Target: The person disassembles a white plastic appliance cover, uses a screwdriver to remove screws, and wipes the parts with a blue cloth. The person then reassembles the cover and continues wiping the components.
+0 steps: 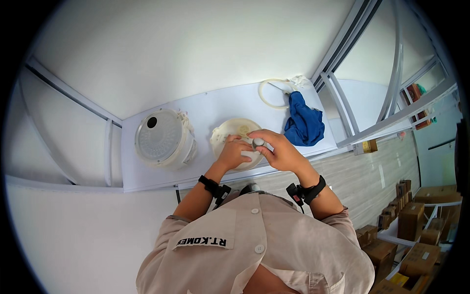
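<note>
Pale table (210, 105) carries a cream dish (222, 130); over it, the right hand (281, 151) clasps a grey-topped piece (258, 142), best kept steady; whether the left hand (232, 153), also there, grips, I cannot tell.

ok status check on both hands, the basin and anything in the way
Right hand gripping grey round-topped piece; left hand over cream round basin, contact unclear. Blue cloth off to the right, apart from both hands.
</note>
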